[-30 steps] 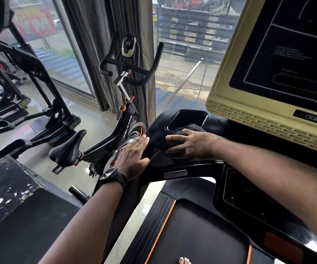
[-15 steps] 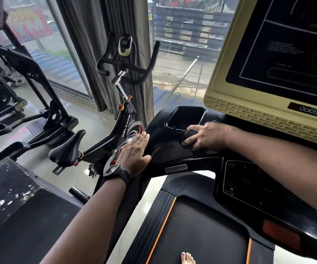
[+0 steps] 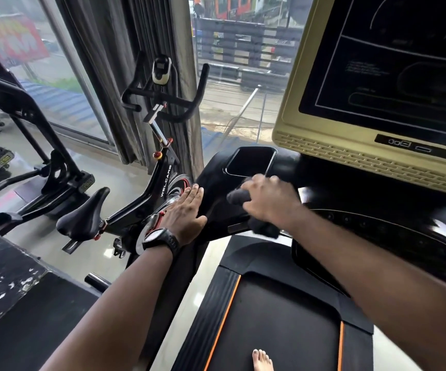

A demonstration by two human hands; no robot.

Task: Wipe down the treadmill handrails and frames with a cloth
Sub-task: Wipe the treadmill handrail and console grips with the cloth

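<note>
The right hand curls round the dark cloth, wadded at the left corner of the treadmill frame; the left hand lies flat beside it, fingers together. Soft, light cloth: probably best held bunched

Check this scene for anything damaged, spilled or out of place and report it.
The black flat-topped block at lower left has white chipped patches, so its surface looks worn. A bare foot stands on the black orange-edged treadmill belt, unusual for gym gear. No clear spill shows.
</note>
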